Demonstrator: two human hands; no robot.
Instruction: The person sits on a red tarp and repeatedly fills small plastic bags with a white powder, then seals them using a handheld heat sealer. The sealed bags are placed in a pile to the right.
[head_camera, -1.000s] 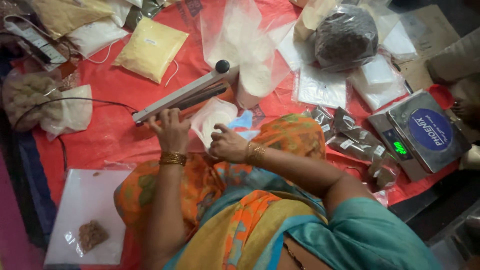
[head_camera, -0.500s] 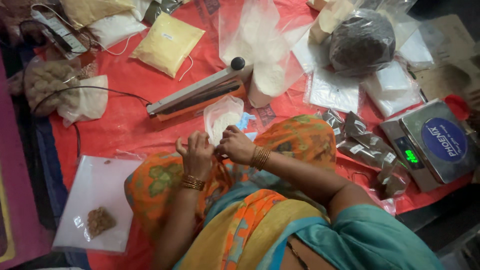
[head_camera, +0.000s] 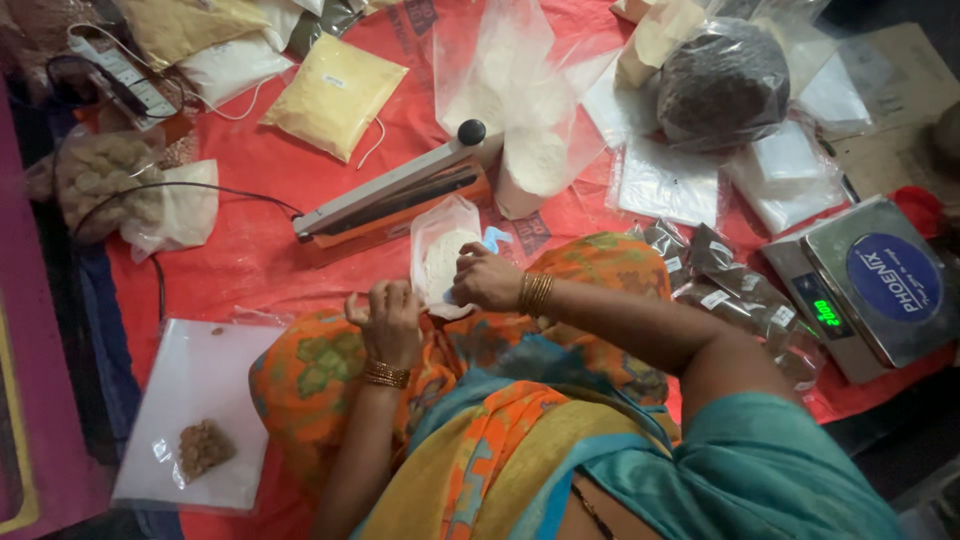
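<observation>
A small clear plastic pouch of white powder (head_camera: 441, 258) lies on the red sheet (head_camera: 250, 250) just in front of the long grey-and-orange heat sealer (head_camera: 395, 200). The right hand (head_camera: 487, 278) is curled closed on the pouch's near edge, pinching it; the left hand (head_camera: 388, 320) sits just beside that edge with its fingers bent — whether it grips the plastic cannot be told. Beyond the sealer stands a tall clear bag (head_camera: 520, 100) part-filled with white flour. A flat yellow-powder packet (head_camera: 335, 95) lies further left, and a clear bag of dark grains (head_camera: 722, 85) further right. Small dark-filled pouches (head_camera: 730, 285) cluster beside the steel digital scale (head_camera: 868, 285).
</observation>
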